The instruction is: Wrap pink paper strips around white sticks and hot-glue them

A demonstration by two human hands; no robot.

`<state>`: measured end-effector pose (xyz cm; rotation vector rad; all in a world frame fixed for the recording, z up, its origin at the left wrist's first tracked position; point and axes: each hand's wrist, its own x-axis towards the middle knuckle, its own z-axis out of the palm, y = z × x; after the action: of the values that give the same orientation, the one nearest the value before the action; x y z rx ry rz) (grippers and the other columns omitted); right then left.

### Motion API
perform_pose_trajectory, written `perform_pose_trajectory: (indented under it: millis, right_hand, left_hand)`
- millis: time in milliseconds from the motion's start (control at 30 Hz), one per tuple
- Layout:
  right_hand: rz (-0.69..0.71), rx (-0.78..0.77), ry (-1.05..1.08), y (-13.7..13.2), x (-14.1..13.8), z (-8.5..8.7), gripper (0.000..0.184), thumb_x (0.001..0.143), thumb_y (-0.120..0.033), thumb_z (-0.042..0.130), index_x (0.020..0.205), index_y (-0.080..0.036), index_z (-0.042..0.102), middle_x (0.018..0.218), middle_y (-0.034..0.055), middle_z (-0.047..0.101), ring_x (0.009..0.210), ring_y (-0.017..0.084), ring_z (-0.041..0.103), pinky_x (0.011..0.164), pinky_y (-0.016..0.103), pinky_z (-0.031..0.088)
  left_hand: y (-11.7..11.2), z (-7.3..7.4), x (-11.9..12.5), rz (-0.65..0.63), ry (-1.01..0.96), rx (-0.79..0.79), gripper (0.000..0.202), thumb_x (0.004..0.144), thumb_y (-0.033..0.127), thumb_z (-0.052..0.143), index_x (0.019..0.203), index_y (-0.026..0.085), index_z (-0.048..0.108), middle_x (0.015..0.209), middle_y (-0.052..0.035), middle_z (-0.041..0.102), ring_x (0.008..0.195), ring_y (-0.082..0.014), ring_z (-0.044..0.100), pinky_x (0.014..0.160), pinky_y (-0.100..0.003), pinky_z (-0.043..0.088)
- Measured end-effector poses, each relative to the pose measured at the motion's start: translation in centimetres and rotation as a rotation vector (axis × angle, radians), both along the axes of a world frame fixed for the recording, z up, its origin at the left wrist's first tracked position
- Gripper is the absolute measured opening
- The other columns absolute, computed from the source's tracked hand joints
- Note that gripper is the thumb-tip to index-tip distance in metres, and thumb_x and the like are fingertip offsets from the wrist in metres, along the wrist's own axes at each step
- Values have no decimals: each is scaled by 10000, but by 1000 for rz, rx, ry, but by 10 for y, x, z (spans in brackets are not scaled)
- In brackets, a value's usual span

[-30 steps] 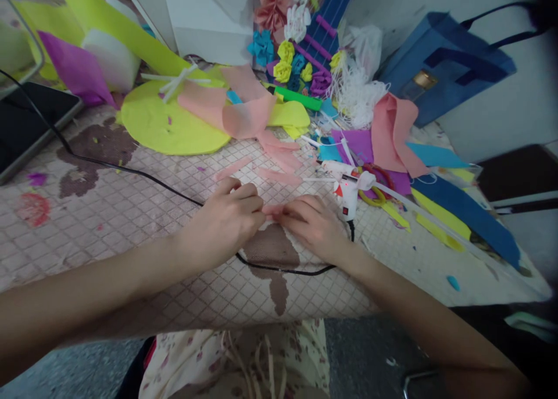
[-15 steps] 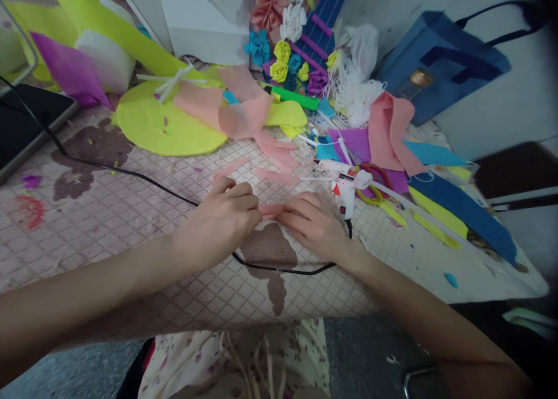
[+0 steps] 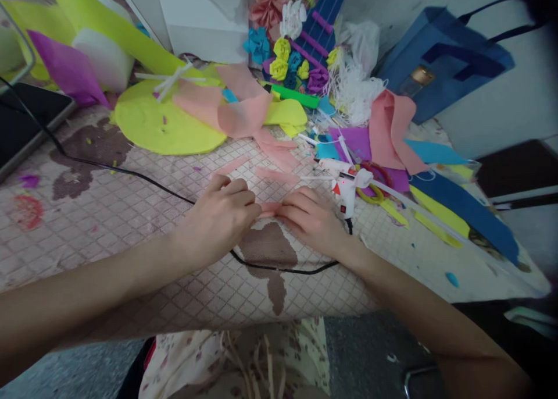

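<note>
Between my hands, low over the patterned cloth, is a narrow strip of pink crepe paper. My left hand is closed on its left end, fingers curled and knuckles up. My right hand pinches the right end, its fingers pressed together; both thumbs are mostly hidden. Just beyond the hands lie more pink strips, one of them partly behind my left hand. A white glue gun with a small red light lies right beside my right hand.
A black cord runs across the cloth under my wrists. Behind lie a yellow paper disc, pink sheets and paper flowers. Scissors, blue and yellow paper and a blue bag are on the right. A dark tablet-like device sits left.
Both hands have shifted very slightly to the left, keeping hold of the strip. Slightly less of the pink strip shows between them. The things around lie as before.
</note>
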<state>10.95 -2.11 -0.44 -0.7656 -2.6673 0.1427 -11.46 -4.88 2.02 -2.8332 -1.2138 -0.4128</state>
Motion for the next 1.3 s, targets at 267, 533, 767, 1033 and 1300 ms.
perform_pose_trajectory:
  millis: [267,533,767,1033,1300]
  right_hand:
    - [-18,17,-66,-1,-1,1,209,943,-209,430,953,-162,633,910,80,592,905,216,472,807,375,427]
    - [-30,1,-75,-2,-1,-1,206,942,-209,433,980,-150,627,924,86,596,922,224,469,806,385,425]
    - [-43,-13,-49,-2,-3,-2,181,932,-203,456,987,-145,618,936,88,589,928,222,468,813,377,432]
    - [0,-65,15,-2,-10,-1,177,933,-220,463,960,-174,633,914,70,567,905,206,462,784,352,427]
    - [-40,-58,27,-5,-9,-4,183,927,-223,478,954,-142,640,908,82,592,906,209,472,796,362,422]
  left_hand:
    - [0,0,0,16,14,-30,189,870,199,532,703,173,616,718,-45,593,797,-229,520,743,-398,386]
    - [1,0,2,44,14,-68,243,901,241,491,723,165,638,729,-59,616,794,-231,530,746,-404,396]
    - [1,0,1,70,0,-93,219,889,229,506,726,159,635,757,-63,632,818,-239,543,759,-411,404]
    - [-1,-2,5,77,-2,-66,184,873,194,516,725,160,619,764,-59,634,821,-234,545,785,-415,403]
    - [-1,1,2,102,6,-111,185,869,197,516,726,158,626,761,-62,641,823,-242,559,765,-416,407]
